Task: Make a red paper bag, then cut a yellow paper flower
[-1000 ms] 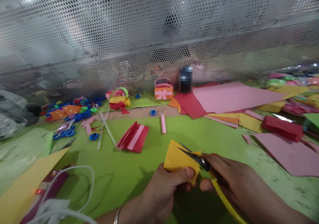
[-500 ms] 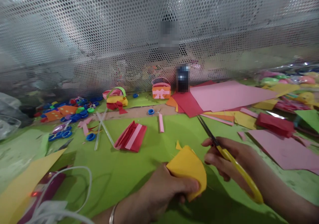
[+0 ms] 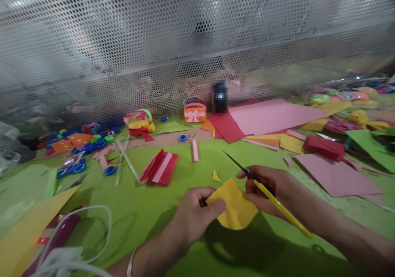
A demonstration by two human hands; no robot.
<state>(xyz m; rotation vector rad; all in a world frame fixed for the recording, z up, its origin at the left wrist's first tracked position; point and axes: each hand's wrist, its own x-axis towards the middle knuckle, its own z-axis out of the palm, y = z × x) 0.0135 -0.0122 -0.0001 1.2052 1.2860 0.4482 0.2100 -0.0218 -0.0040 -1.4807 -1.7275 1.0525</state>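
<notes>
Between thumb and fingers, my left hand point(image 3: 197, 209) grips a piece of yellow paper point(image 3: 237, 207) with a rounded lower edge, held above the green table. My right hand point(image 3: 270, 186) is closed around yellow-handled scissors point(image 3: 277, 203), whose dark blades point up and left, away from the paper. The fingers of that hand are right beside the paper's right edge; whether they touch it I cannot tell. A small yellow scrap point(image 3: 216, 176) lies just beyond the paper. Farther off rests a folded red paper piece point(image 3: 159, 168) with a pink stripe.
Finished paper baskets, one yellow point(image 3: 140, 125) and one orange point(image 3: 195, 111), stand at the back by a perforated metal panel point(image 3: 148, 34). Pink sheets point(image 3: 274, 114) lie at right. On the left are clear sticks point(image 3: 128, 162), blue scissors point(image 3: 72, 169) and a white cable point(image 3: 109, 223).
My left hand has turned the yellow paper so it lies flatter and more spread. My right hand with the scissors has shifted left, closer to the paper.
</notes>
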